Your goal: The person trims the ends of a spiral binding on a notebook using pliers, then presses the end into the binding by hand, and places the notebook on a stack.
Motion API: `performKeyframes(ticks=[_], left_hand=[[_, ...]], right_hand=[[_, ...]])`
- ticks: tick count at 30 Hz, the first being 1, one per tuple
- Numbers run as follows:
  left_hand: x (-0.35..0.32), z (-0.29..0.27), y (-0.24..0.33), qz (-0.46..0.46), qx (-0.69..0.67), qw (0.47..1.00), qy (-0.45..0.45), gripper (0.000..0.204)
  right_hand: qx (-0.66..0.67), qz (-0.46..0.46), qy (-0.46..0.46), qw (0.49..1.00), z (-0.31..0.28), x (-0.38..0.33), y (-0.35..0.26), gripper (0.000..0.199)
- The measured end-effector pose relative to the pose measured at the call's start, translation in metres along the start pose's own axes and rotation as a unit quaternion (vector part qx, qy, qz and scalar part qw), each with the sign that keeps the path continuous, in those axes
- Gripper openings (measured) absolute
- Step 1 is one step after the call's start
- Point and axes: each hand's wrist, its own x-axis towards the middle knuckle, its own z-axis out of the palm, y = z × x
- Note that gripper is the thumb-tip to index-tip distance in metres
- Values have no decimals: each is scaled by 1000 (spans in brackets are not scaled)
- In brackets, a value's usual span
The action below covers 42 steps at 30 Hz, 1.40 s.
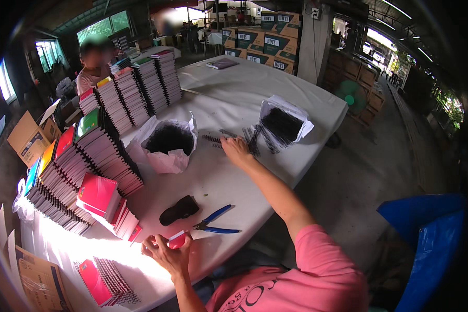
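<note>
Red notebook (177, 239) pinched in your left hand (166, 255) at 6 o'clock, unbound. Your right hand (236, 149) lies open on loose spiral coils (255, 139) at 12; bound stacks (96, 151) fill 9.

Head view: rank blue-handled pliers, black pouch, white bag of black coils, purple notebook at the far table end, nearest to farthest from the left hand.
From the left hand, which holds a small red piece:
1. Blue-handled pliers, just to its right on the table.
2. Black pouch, just beyond the hand; nearly as close, so a narrow call.
3. White bag of black coils, mid-table.
4. Purple notebook, far end.
</note>
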Motion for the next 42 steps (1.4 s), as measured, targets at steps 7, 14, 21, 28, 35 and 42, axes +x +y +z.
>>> performKeyframes(ticks=[7, 14, 21, 28, 35, 42], left_hand=[[-3, -8, -2, 36, -27, 999, -4, 49], [-10, -11, -11, 18, 7, 999, 25, 52], [-15, -10, -14, 28, -11, 1000, 7, 55], [-16, -10, -11, 1, -37, 999, 13, 48], [-11, -13, -14, 1, -61, 998, -11, 45], [-10, -15, -15, 0, -87, 996, -27, 45]], right_hand=[[29, -125, 148, 981, -13, -1, 11, 41], [357, -201, 81, 909, -80, -61, -80, 35], [530, -265, -98, 799, -91, -133, -130, 18], [520, -240, -80, 816, -90, -139, -140, 16], [545, -258, -126, 788, -84, -136, -151, 17], [560, -271, -166, 765, -87, -132, -149, 20]])
